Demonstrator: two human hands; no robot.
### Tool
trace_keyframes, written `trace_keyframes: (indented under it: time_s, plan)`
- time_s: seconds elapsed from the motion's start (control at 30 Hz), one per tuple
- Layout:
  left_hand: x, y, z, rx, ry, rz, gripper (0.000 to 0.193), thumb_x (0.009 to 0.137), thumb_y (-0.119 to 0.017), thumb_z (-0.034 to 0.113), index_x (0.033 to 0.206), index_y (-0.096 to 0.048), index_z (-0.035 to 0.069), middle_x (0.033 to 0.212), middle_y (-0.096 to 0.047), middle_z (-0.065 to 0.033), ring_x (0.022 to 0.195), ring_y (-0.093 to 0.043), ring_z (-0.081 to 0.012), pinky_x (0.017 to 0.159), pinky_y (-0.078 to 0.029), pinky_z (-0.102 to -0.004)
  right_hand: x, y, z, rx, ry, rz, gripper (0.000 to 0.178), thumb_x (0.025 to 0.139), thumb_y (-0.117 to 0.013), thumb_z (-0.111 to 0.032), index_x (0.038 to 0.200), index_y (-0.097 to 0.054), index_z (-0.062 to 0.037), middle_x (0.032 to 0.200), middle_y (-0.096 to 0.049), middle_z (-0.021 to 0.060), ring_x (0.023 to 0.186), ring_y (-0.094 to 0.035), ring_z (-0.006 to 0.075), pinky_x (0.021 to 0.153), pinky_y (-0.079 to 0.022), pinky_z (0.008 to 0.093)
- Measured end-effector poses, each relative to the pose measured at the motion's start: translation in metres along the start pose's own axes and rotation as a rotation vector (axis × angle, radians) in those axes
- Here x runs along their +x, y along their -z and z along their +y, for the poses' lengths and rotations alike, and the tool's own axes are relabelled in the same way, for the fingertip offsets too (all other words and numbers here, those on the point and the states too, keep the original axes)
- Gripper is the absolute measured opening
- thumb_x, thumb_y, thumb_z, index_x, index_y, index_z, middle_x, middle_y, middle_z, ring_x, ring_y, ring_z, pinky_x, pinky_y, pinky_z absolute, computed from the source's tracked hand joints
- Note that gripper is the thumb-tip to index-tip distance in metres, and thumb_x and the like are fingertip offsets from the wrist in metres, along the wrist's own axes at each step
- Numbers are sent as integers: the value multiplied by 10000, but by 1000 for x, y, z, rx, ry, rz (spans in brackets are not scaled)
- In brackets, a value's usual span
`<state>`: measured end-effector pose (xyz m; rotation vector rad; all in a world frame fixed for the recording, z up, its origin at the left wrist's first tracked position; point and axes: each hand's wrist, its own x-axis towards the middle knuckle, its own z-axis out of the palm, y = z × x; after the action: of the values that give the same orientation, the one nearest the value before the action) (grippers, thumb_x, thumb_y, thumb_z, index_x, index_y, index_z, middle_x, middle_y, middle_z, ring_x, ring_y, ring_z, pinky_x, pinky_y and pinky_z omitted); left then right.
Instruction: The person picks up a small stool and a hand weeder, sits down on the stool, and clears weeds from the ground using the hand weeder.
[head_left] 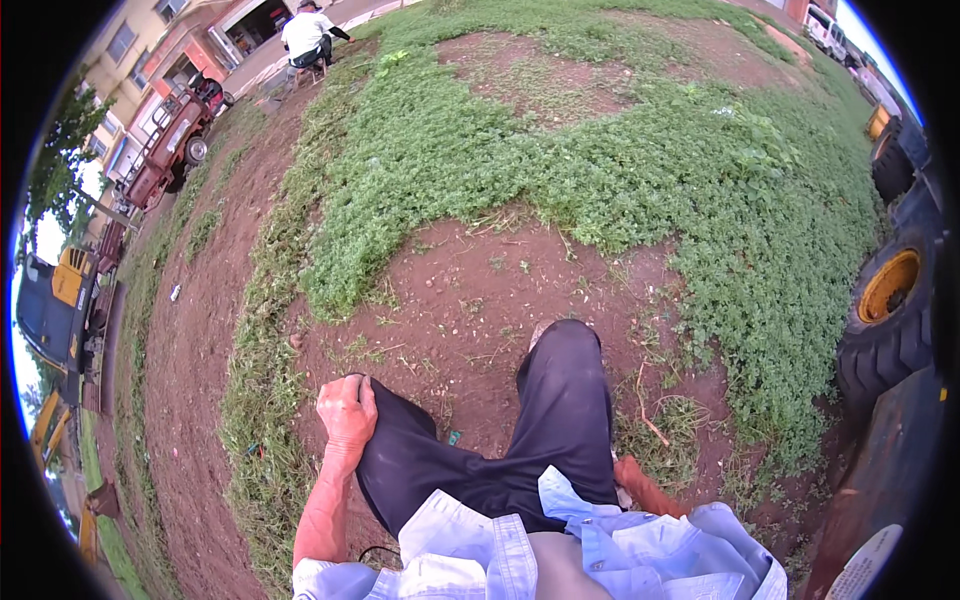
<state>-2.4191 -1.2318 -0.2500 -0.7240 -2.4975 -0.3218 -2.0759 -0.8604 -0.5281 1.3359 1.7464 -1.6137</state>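
Observation:
My left hand (347, 408) rests on my bent left knee, in dark trousers (562, 400). Its knuckles are up and its fingers fold down over the knee, the tips out of sight. Low beside my right thigh is my right hand (632, 474), mostly covered by the leg and a light blue shirt (650, 550). Its fingers do not show, so I cannot tell what it holds; a small pale patch shows beside it. Near that hand lie pulled, wilting weeds (672, 430) on reddish-brown soil (455, 290). Dense low green weeds (590, 180) grow ahead of my knees.
Uprooted weeds (265, 400) form a strip along my left. Large tyres with yellow hubs (889, 287) stand close at right. At left are a red cargo tricycle (165, 145) and a yellow excavator (70, 280). Another person (308, 38) in white sits far ahead.

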Motion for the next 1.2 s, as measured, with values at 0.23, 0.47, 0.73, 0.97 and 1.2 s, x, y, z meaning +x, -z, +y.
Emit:
trace_keyframes:
  time_s: [0.23, 0.47, 0.73, 0.97, 1.2]
  plan:
    - [43, 16, 55, -136, -162, -68, 91, 774, -703, 103, 754, -630, 53, 689, -618, -110, 675, -605, -313, 668, -478, -415, -26, -6, 26, 62, 323, 49, 273, 853, -604, -210, 737, -612, 37, 594, -597, 86, 418, -534, 193, 381, -416, 346]
    - [54, 12, 78, -345, -308, -140, 106, 745, -738, 78, 787, -645, 48, 659, -588, -85, 642, -599, -289, 643, -481, -401, 21, -30, 102, 269, 359, 216, 222, 871, -607, -228, 824, -637, -13, 642, -568, 17, 563, -486, 104, 507, -390, 317]
    - [70, -42, 92, -616, -322, -241, 110, 737, -747, 56, 818, -681, 22, 703, -643, -127, 669, -635, -321, 673, -516, -405, -39, -8, 6, 117, 199, 405, 472, 925, -555, -422, 866, -665, 33, 630, -590, 72, 607, -518, 150, 563, -425, 373]
    - [68, -55, 101, -736, -381, -250, 73, 771, -698, -26, 836, -666, -18, 693, -623, -105, 602, -602, -256, 759, -549, -423, 23, 14, 7, 127, 171, 468, 531, 935, -545, -497, 944, -649, 24, 657, -577, 59, 609, -516, 166, 598, -447, 356]
    - [67, -51, 92, -605, -327, -299, 98, 813, -667, -8, 898, -651, -56, 642, -527, -93, 527, -505, -220, 753, -545, -439, 117, 17, -74, 77, 237, 465, 560, 929, -526, -537, 961, -587, 18, 607, -540, 82, 460, -548, 183, 479, -474, 378]
